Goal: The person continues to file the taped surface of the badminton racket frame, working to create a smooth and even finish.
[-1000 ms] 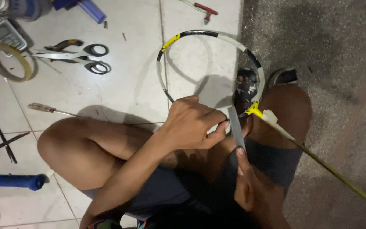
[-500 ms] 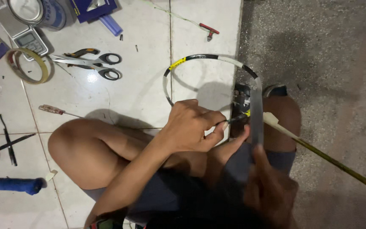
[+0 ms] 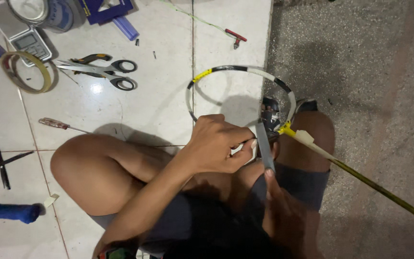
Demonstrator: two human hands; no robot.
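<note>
I sit cross-legged on the floor with an unstrung racket frame point(image 3: 238, 69) resting against my knee. Its thin yellow shaft point(image 3: 379, 189) runs off to the lower right. My left hand point(image 3: 216, 144) pinches the upper end of a grey tape strip point(image 3: 264, 144), close to where the frame meets the shaft. My right hand point(image 3: 283, 216) holds the lower end of the same strip with a fingertip and thumb, so the strip stands almost upright between the two hands.
On the white tiles lie scissors point(image 3: 101, 72), a tape roll point(image 3: 27, 72), a small scale point(image 3: 25, 38), a tin can point(image 3: 49, 12), a screwdriver point(image 3: 63, 125), a blue grip handle point(image 3: 5, 212) and a small red tool point(image 3: 235, 37). Rough grey concrete point(image 3: 370, 72) lies to the right.
My right hand has drawn back toward my body, stretching the tape strip longer and straighter. My left hand stays at the frame's throat. The view has shifted slightly.
</note>
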